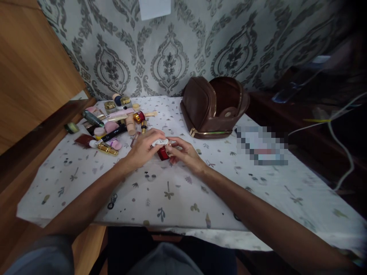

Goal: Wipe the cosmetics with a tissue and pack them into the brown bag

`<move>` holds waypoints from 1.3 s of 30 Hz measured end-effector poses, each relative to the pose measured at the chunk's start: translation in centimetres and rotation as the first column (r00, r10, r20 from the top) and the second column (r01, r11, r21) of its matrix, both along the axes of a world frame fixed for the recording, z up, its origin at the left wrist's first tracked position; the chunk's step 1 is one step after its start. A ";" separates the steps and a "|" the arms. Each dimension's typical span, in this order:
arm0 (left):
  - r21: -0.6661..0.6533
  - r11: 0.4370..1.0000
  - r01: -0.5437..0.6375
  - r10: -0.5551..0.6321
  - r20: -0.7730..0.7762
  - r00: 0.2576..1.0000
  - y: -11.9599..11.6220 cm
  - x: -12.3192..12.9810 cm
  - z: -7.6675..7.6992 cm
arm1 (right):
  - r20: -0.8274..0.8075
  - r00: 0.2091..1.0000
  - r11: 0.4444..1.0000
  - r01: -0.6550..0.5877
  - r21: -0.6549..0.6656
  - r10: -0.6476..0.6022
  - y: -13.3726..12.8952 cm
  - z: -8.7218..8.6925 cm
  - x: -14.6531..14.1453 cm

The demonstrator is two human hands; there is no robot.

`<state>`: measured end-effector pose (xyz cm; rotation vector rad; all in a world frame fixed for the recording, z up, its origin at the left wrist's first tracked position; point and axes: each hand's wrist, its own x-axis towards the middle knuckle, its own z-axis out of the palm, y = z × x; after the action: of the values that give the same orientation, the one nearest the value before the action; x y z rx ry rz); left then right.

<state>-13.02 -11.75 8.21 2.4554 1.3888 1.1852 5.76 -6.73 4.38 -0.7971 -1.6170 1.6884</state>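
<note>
A small red bottle (163,153) is held over the middle of the table (172,206), between its near and back edges; whether its base is touching cannot be told. It is pinched between the thumb and curled fingers of the right hand (185,153). A crumpled white wipe (159,142) is gripped in the left hand (145,147), pressed at the bottle's upper end, the fingers bent and close together. Toward the back left corner, assorted cosmetics (111,128) are heaped. By the back edge, right of centre, an unzipped brown bag (200,107) is placed; toward the right edge, a pixelated object (262,147) is seen.
</note>
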 end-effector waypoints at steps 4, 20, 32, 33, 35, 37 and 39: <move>0.041 0.994 -0.099 0.100 -0.005 0.995 0.2 -0.2 -0.2 | -0.081 0.993 0.993 -0.095 -0.072 0.089 -0.1 0.2 0.1; 0.081 0.996 -0.021 0.024 -0.038 0.999 0.2 0.0 -0.4 | 0.052 0.995 0.984 0.076 0.161 -0.085 0.8 -1.0 0.1; 0.026 0.999 -0.037 0.037 -0.019 0.999 0.4 -0.3 -0.6 | -0.018 0.996 0.993 0.085 0.082 -0.084 0.9 -0.9 0.0; 0.019 0.999 -0.048 0.048 -0.005 0.999 0.4 -0.4 -0.6 | -0.022 0.997 0.993 0.079 0.089 -0.078 0.9 -0.9 0.0; 0.017 0.998 -0.061 0.061 0.005 0.998 0.5 -0.4 -0.7 | -0.008 0.997 0.991 0.077 0.112 -0.077 0.9 -1.0 0.0; 0.034 0.998 -0.061 0.061 0.001 0.998 0.5 -0.4 -0.9 | 0.024 0.996 0.986 0.085 0.143 -0.090 1.0 -1.2 0.0; 0.060 0.997 -0.055 0.056 -0.013 0.998 0.5 -0.3 -1.1 | 0.060 0.992 0.980 0.098 0.172 -0.110 1.0 -1.4 0.0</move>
<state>-13.31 -11.26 7.12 2.4856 1.4557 1.2405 5.79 -5.69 2.99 -0.8477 -1.7085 1.4439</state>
